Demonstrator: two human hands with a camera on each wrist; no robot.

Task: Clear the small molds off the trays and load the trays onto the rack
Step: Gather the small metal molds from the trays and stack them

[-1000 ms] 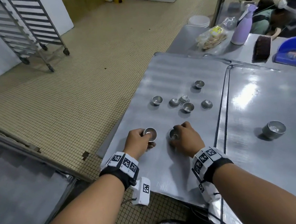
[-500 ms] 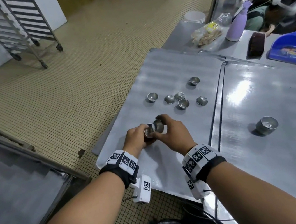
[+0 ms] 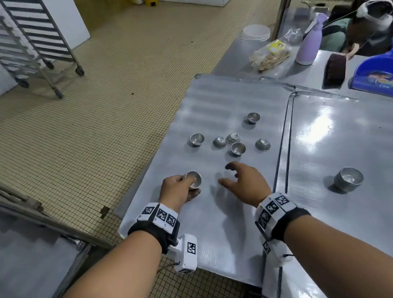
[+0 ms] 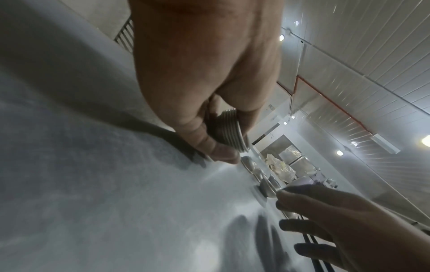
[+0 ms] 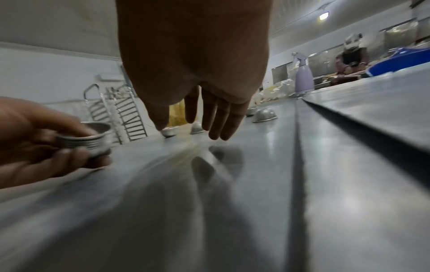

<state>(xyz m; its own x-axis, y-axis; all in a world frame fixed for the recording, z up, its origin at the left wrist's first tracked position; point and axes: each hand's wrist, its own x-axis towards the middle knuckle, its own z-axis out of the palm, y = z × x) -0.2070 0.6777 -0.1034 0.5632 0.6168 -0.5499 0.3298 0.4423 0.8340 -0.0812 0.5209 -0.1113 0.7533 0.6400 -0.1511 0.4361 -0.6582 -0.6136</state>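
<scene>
My left hand (image 3: 183, 188) grips a nested stack of small metal molds (image 3: 193, 179), whose ribbed rims show between the fingers in the left wrist view (image 4: 230, 131) and in the right wrist view (image 5: 90, 139). My right hand (image 3: 242, 180) hovers open just above the left tray (image 3: 215, 241), fingers spread, holding nothing (image 5: 209, 117). Several loose molds (image 3: 238, 149) lie scattered on that tray beyond the right hand, some upside down. Another stack of molds (image 3: 348, 179) stands on the right tray (image 3: 377, 237).
Two wheeled tray racks (image 3: 18, 39) stand across the tiled floor at the far left. Behind the trays are a purple spray bottle (image 3: 307, 43), a bag of food (image 3: 269, 55), white plates (image 3: 256, 33), a brush (image 3: 334, 70) and a blue dustpan (image 3: 386, 76). A person (image 3: 373, 23) sits beyond.
My right hand picked up a mold, set it into the stack in my left hand, then let go and opened toward the loose molds. The left hand still holds the stack.
</scene>
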